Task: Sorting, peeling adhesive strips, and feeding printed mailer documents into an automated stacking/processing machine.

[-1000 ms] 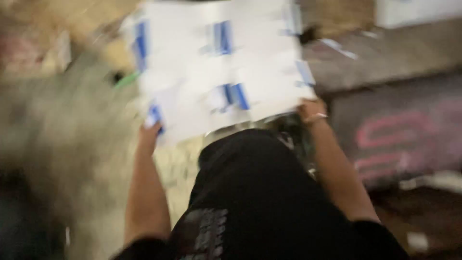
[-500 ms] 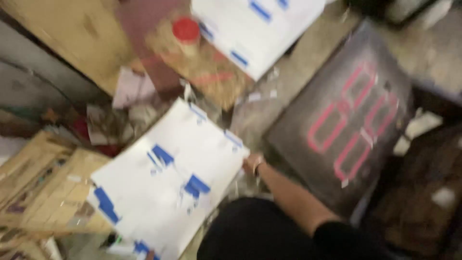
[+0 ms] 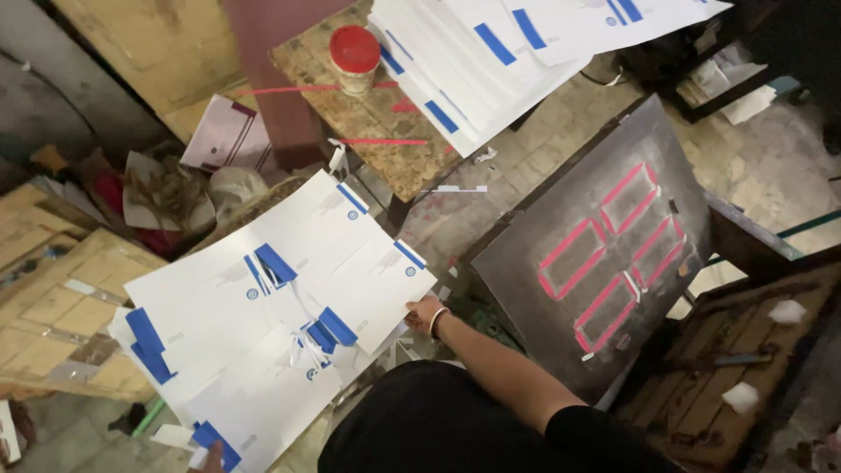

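I hold a loose stack of large white sheets [image 3: 263,324] with blue printed bars, spread out low at the left. My right hand [image 3: 425,314], a band on its wrist, grips the stack's right edge. Only a sliver of my left hand [image 3: 208,459] shows at the bottom edge, under the stack's near-left corner. My dark-clothed body fills the bottom centre.
A second pile of similar sheets [image 3: 491,44] lies on a worn wooden table [image 3: 385,131] beside a red-lidded jar [image 3: 355,54]. A dark metal plate [image 3: 613,254] with pink rectangles leans at the right. Wooden boards [image 3: 53,298] and paper scraps sit at the left.
The sheets have swung from straight ahead down to my lower left, and the view has turned with them. Both hands have stayed on the stack's edges.
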